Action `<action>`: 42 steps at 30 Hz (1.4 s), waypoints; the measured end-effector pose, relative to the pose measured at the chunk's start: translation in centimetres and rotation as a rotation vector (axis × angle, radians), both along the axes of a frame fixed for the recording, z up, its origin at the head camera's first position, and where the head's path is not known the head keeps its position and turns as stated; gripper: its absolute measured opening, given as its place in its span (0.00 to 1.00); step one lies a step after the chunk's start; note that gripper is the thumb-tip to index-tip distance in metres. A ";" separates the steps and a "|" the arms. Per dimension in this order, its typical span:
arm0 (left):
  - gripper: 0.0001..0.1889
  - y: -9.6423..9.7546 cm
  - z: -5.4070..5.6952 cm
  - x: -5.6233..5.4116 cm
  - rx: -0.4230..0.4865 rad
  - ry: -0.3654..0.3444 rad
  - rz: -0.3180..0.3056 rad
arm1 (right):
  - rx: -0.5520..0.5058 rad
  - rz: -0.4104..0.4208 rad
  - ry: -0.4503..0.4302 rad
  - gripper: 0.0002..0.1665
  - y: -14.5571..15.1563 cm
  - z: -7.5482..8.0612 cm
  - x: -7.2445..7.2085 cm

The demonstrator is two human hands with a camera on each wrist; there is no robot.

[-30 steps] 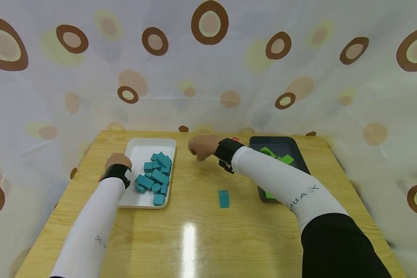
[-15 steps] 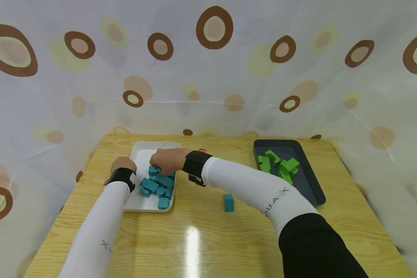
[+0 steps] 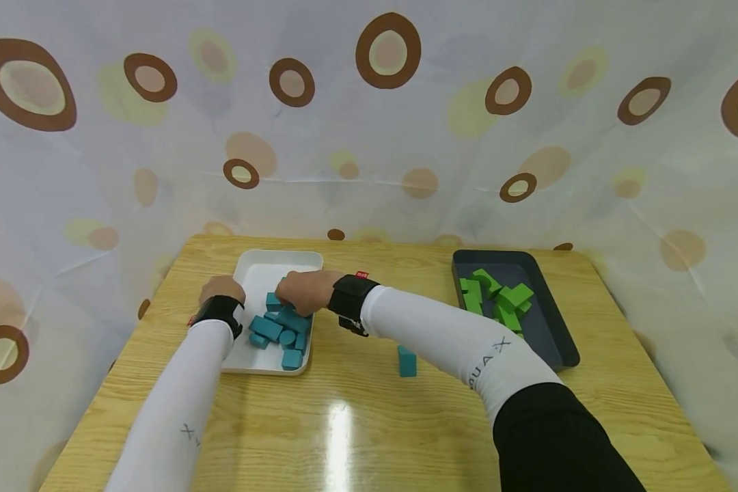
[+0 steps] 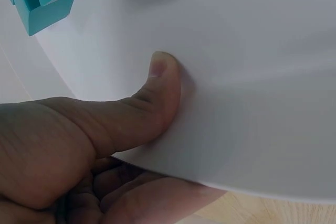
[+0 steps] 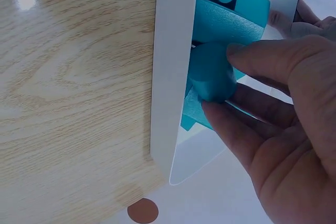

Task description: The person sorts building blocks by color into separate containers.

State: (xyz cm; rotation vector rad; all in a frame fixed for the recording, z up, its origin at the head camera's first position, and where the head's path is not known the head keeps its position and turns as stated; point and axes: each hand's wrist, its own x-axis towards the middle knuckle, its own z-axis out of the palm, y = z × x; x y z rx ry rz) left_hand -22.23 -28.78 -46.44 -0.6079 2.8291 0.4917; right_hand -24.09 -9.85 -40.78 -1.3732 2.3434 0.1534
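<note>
A white tray (image 3: 255, 270) with several teal blocks (image 3: 266, 328) lies on the left of the table. My left hand (image 3: 223, 287) grips its left wall; in the left wrist view the thumb (image 4: 152, 98) presses the inner side while the fingers curl outside and below. Over the tray's right half is my right hand (image 3: 307, 290). In the right wrist view its thumb and fingertips pinch a rounded teal block (image 5: 210, 72) on top of the pile. The hand hides part of the pile in the head view.
One teal block (image 3: 407, 362) stands alone on the wooden table (image 3: 270, 430), near the right forearm. A dark grey tray (image 3: 550, 335) with several green blocks (image 3: 513, 297) lies at the right, partly behind the right sleeve. A patterned curtain (image 3: 369, 137) hangs behind the table.
My right hand has moved left from the table's middle into the white tray and now pinches a rounded teal block there. The left hand keeps its grip on the tray wall.
</note>
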 end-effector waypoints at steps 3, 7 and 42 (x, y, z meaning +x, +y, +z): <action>0.16 0.1 -0.2 -0.1 -0.010 0.002 -0.010 | -0.003 -0.005 -0.004 0.05 0.3 -0.1 0.0; 0.15 0.2 -0.4 -0.1 -0.013 -0.006 -0.016 | -0.014 -0.006 -0.009 0.17 1.3 0.4 0.0; 0.16 -0.1 -0.2 -0.1 -0.064 0.007 -0.065 | -0.010 -0.076 -0.074 0.20 20.4 -3.7 6.2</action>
